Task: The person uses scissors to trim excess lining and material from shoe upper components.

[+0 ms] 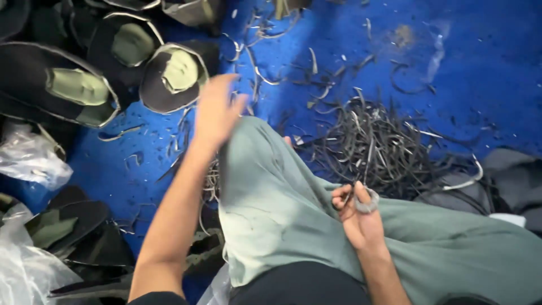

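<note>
On right knee, scissors looped around right hand fingers.

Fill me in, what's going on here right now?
A person sits on a blue floor in grey-green trousers. The left hand, blurred and open, reaches out toward a pile of dark shoe-upper pieces with green inserts. The right hand rests on the knee with its fingers around what looks like small scissors. A heap of thin dark trimmings lies beyond the knee, and clear plastic bags sit at the left.
</note>
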